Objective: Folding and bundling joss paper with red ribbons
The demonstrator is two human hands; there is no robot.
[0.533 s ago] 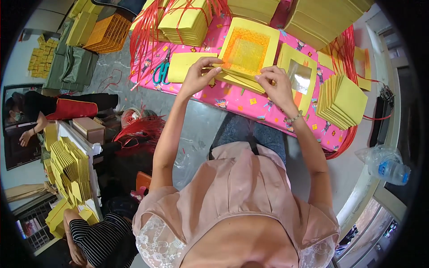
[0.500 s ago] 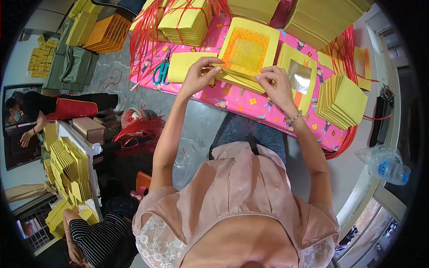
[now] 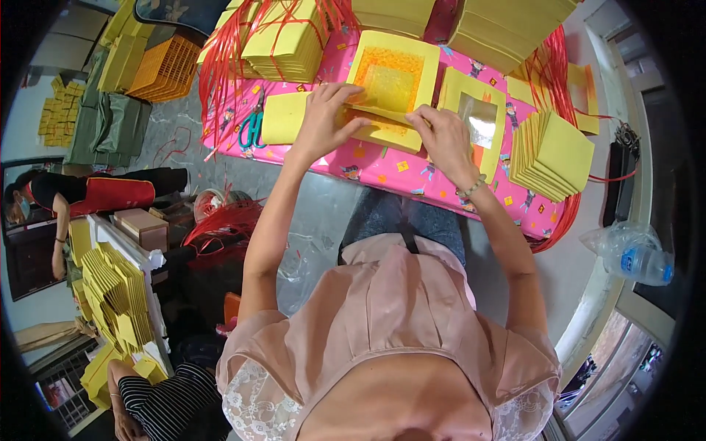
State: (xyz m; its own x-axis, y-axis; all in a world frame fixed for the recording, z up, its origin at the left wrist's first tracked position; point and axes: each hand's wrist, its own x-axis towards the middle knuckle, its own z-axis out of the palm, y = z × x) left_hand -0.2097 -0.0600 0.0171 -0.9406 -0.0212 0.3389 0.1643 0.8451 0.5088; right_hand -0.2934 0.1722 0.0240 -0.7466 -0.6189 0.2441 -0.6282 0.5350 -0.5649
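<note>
On the pink table, a yellow paper sheet [image 3: 391, 79] with an orange-patterned window lies on top of another patterned yellow piece [image 3: 393, 134]. Its near edge is raised and bent, and orange shows in the gap beneath. My left hand [image 3: 323, 121] holds the near left corner, thumb below and fingers above, partly hiding the grip. At the near right corner my right hand [image 3: 445, 141] pinches the edge between thumb and curled fingers. A plain yellow sheet [image 3: 285, 117] lies beside my left hand. Right of my right hand is a yellow card with a clear window [image 3: 482, 88].
Green-handled scissors [image 3: 252, 126] lie at the table's left. Tied yellow stacks [image 3: 283, 44] and red strips [image 3: 234, 51] stand behind them. A fanned yellow stack [image 3: 551, 156] leans at the right edge. Two other people [image 3: 121, 192] are at the left, beside another yellow stack [image 3: 114, 287].
The sheet's near edge has come up, widening the gap below it, with both hands at its corners. The whole view has shifted slightly. At the left, a person's arm has moved.
</note>
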